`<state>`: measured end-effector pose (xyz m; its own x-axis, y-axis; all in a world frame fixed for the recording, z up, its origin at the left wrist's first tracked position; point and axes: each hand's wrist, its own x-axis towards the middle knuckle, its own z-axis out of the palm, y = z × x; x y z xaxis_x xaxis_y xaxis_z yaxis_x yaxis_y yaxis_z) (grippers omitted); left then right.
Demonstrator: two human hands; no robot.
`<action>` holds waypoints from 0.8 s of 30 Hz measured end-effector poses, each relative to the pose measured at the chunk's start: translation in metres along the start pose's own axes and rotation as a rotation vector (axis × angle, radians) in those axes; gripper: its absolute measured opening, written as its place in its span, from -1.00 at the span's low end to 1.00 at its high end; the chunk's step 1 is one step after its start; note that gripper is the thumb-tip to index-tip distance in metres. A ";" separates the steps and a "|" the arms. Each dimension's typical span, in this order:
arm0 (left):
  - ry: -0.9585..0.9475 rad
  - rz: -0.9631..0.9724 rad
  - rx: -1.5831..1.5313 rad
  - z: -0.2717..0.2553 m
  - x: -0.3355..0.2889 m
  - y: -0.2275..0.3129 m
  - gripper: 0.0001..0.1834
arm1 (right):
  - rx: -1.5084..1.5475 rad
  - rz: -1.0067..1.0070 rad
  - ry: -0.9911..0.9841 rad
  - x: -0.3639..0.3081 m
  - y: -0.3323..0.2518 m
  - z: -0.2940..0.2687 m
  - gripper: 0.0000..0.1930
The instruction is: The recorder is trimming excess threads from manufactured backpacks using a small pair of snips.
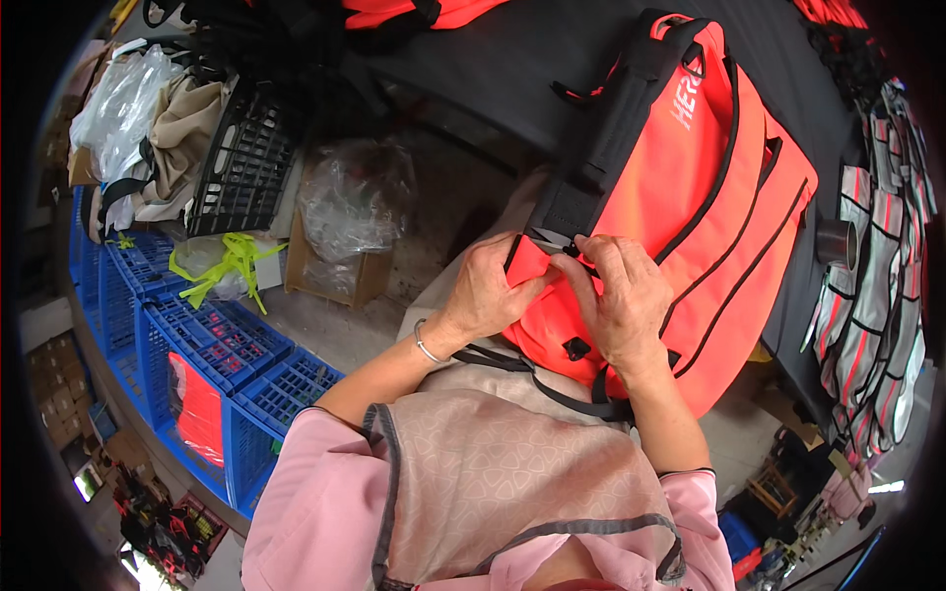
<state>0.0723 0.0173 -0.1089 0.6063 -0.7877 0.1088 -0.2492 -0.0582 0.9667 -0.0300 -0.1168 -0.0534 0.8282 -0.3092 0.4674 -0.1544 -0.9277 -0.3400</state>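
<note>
A bright orange-red backpack (655, 187) with black zips and black webbing lies slanted over the table edge and toward my lap. My left hand (490, 294) pinches a fold of its orange fabric near the lower end, beside the wide black strap panel (570, 202). Right against it, my right hand (621, 295) is closed, thumb and fingers pressed together at the same spot. Between the fingertips shows a small pale, pointed, metallic-looking piece (552, 236); its kind is mostly hidden. Loose black straps (562, 392) hang below my hands.
The black-covered table (463, 59) stretches ahead. At left stand blue plastic crates (212, 340), a black crate (244, 158) and a cardboard box (370, 276) with clear plastic. A grey tape roll (836, 244) and striped grey bags (867, 315) lie at right.
</note>
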 end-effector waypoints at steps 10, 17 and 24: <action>0.058 0.016 0.048 0.007 -0.002 -0.007 -0.73 | 0.434 0.480 -0.101 -0.008 0.004 0.002 -0.83; 0.028 -0.045 0.005 0.006 -0.002 -0.011 -0.69 | 0.253 0.171 -0.047 -0.001 0.016 -0.013 -0.80; 0.040 -0.049 -0.041 0.006 -0.003 -0.013 -0.71 | 0.005 -0.144 -0.050 0.008 0.015 -0.011 -0.72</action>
<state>0.0692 0.0165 -0.1229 0.6474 -0.7590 0.0692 -0.1874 -0.0706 0.9797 -0.0317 -0.1357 -0.0459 0.8674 -0.1617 0.4706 -0.0295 -0.9607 -0.2759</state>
